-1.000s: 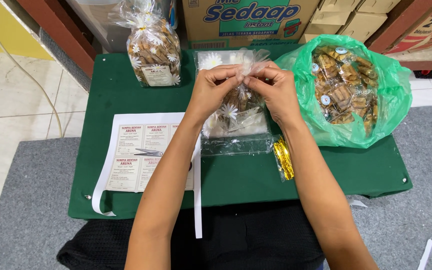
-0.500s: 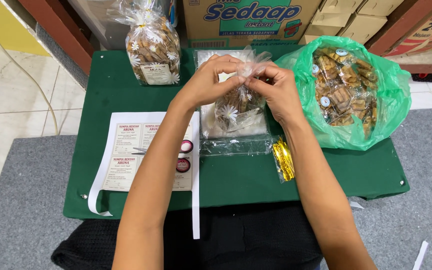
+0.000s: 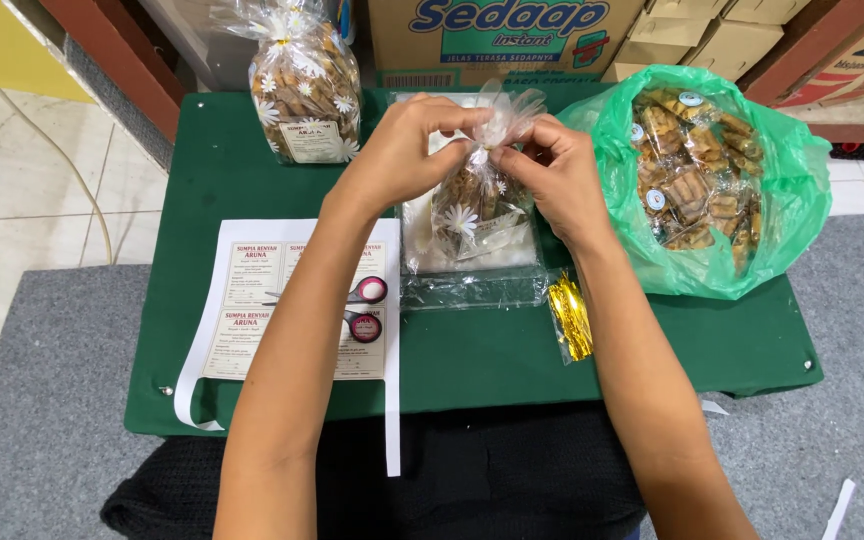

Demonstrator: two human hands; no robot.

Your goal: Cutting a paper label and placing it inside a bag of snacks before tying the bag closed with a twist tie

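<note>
Head view: left hand (image 3: 402, 150) and right hand (image 3: 552, 170) pinching shut the gathered neck of a snack bag (image 3: 472, 200), scissors (image 3: 357, 305) at 7 o'clock, green bag (image 3: 752, 240) at 3.

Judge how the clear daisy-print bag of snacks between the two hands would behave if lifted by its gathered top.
The daisy-print bag would probably sag: its thin film crinkles where the left hand and right hand pinch it. It looks light, being only partly filled. The contents seem brittle and may crack if squeezed.
</note>
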